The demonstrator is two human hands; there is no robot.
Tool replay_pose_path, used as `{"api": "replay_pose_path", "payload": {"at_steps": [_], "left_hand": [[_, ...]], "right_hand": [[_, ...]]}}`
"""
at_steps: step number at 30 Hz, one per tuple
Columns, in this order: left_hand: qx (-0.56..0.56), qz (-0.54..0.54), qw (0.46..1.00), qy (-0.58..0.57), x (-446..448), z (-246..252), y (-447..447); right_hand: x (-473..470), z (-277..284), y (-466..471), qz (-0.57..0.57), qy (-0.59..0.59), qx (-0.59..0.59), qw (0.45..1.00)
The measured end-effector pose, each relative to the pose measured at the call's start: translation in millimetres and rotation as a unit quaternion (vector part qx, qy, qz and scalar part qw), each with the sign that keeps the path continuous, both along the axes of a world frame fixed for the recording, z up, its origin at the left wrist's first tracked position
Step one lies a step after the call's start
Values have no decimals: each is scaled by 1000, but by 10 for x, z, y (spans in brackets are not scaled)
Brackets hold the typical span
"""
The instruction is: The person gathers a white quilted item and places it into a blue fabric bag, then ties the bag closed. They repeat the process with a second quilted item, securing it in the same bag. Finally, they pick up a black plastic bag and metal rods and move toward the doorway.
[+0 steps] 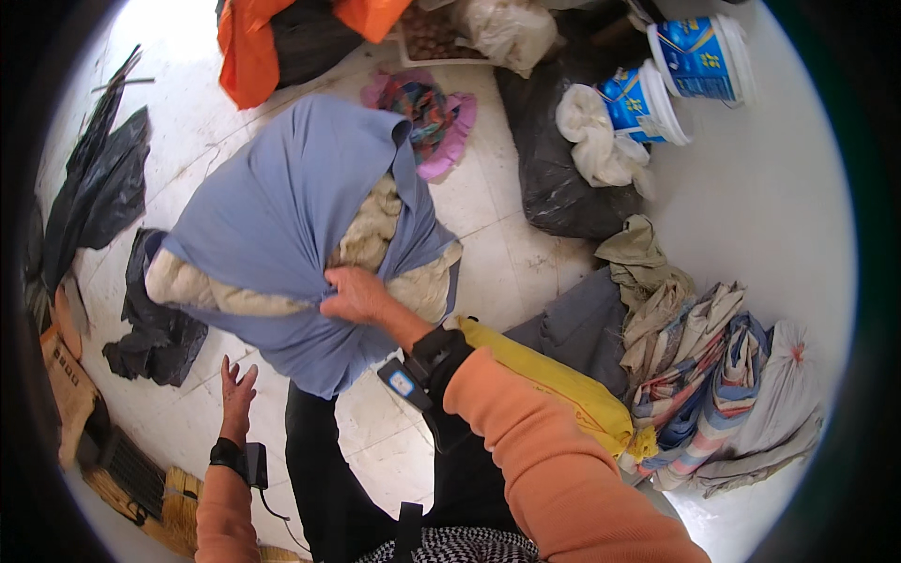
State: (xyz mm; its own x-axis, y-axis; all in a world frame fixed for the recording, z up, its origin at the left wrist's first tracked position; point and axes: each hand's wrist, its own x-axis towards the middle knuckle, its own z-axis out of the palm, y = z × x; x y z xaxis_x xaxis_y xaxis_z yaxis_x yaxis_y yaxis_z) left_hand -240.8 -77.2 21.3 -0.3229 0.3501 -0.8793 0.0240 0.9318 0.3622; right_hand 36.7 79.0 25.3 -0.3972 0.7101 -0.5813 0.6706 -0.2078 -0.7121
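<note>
A large bundle lies before my knees: a blue-grey cloth (274, 176) is gathered around cream-coloured wadding (373, 229), which shows through the gaps at its sides. My right hand (354, 295) grips the gathered cloth near the middle of the bundle. Fingers spread, my left hand (238, 397) is off the bundle to its lower left and holds nothing. Close to it on the tiles is a crumpled black plastic bag (158, 345). Each wrist wears a black strap with a small device.
A patterned cloth with pink trim (422, 116) lies behind the bundle. At the right are a black bag (563, 176), blue-and-white buckets (697, 56), a yellow bag (549, 373) and folded striped sacks (704, 394). An orange bag (246, 56) sits at the top, a straw broom (179, 507) at lower left.
</note>
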Motion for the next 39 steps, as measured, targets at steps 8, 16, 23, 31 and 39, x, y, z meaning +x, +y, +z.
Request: {"api": "replay_pose_path", "payload": {"at_steps": [8,16,23,31,39], "left_hand": [[18,-56,994,-95,339,-39,297],[25,-60,990,-126,415,-25,210],[38,-71,991,-111,436,178,255],[24,-118,990,-67,291,572,283],[-78,-173,958,-214,1014,859,656]], "right_hand": [[271,-99,-419,-49,69,-44,995],[12,-47,-459,-95,35,35,994],[69,231,-444,-197,58,2,979],[707,957,-296,-350,125,-35,928],[1903,1998,-404,-542,276,-21,794]]}}
